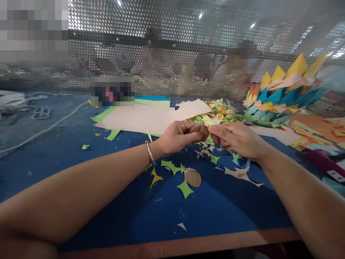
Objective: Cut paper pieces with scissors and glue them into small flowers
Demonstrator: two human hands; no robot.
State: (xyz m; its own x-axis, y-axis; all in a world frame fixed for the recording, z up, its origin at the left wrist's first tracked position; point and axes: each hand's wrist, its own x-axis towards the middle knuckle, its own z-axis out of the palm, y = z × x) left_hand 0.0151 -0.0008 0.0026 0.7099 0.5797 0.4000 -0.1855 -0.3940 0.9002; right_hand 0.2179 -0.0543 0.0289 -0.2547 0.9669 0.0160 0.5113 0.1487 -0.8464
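A round brown disc [199, 131] with a wood-like grain is gripped at its left edge between the thumb and fingers of my left hand [175, 138]. My right hand [237, 139] is pinched closed at the disc's right edge; whatever lies between those fingertips is too small to make out. Below the hands, a second wood-grain disc [193, 177] lies on the blue tabletop [113, 201]. Around it are green paper scraps [185, 189], a yellow scrap [155, 177] and a pale cut-out strip [239, 174].
Large pale paper sheets [142, 117] lie behind my hands, beside a heap of green and yellow folded paper pieces [222, 111]. Spiky layered paper shapes [285, 93] stand at the right, near a purple object [323, 163]. A white cord [58, 123] crosses the left. Perforated metal [178, 72] rises behind.
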